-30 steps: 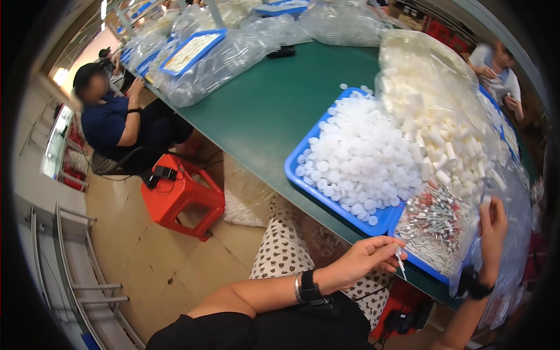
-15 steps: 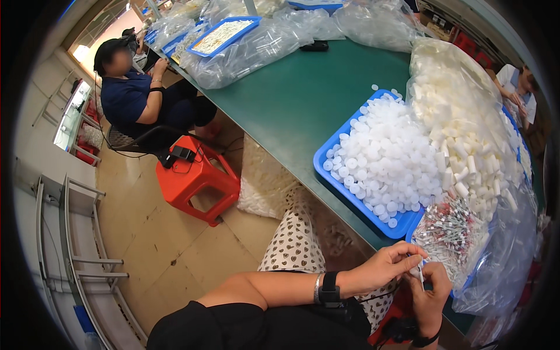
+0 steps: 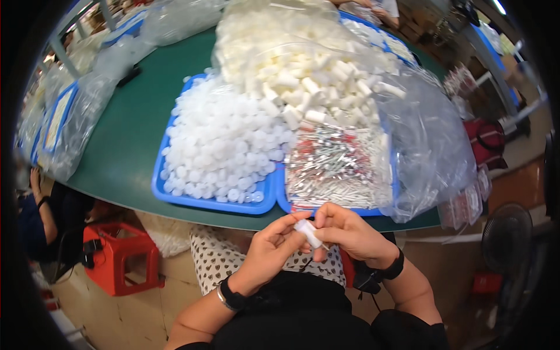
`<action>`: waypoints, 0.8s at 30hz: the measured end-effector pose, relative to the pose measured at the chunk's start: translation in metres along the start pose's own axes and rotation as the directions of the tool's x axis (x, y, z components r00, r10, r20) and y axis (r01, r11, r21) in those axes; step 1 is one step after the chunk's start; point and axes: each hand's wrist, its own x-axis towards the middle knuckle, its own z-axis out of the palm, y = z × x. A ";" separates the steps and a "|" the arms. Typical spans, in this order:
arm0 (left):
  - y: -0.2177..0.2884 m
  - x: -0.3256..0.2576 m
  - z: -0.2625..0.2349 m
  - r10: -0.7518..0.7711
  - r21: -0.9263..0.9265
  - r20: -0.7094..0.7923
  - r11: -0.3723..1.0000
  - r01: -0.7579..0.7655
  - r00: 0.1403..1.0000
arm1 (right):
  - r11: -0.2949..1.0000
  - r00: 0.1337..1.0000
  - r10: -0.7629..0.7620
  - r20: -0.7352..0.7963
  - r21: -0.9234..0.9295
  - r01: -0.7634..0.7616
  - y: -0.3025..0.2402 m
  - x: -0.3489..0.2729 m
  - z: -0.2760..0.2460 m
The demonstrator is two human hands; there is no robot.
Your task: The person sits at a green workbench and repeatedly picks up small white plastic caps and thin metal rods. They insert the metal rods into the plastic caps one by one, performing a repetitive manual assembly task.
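Just in front of the table edge, my left hand (image 3: 269, 252) and my right hand (image 3: 357, 238) meet with fingers pinched on a small white cylinder (image 3: 309, 233). My left fingertips grip its upper left end, and the right thumb and fingers press on its other end. A thin stick-like tip shows below the right fingers. Beyond the hands, a blue tray (image 3: 219, 204) on the left is heaped with translucent white discs (image 3: 224, 140). The right blue tray (image 3: 394, 175) holds many slim rods (image 3: 335, 160) with metallic, red and green parts.
A large clear bag (image 3: 280, 35) spills cream-white cylinders (image 3: 315, 87) behind the trays. Crumpled clear plastic (image 3: 426, 140) lies to the right on the green table (image 3: 122, 146). A red stool (image 3: 125, 256) and a seated person (image 3: 38, 219) are at left, a fan (image 3: 507, 233) at right.
The view has swung right, bringing the trays and hands toward the middle. Both hands stay together; the white cylinder between them now shows more plainly.
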 end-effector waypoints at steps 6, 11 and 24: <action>-0.003 0.003 -0.003 -0.035 -0.082 -0.027 0.996 0.033 0.999 | 0.641 0.878 -0.427 -0.216 -0.757 0.126 -0.023 -0.010 -0.037; -0.009 0.001 -0.006 -0.056 -0.232 0.029 0.971 0.061 0.998 | -0.099 0.499 -0.775 -0.388 -0.706 -0.701 -0.049 -0.013 -0.133; -0.008 0.003 -0.017 -0.082 -0.245 0.040 0.965 0.089 0.996 | -0.012 0.540 -0.840 -0.047 -0.994 -0.105 -0.043 -0.014 -0.073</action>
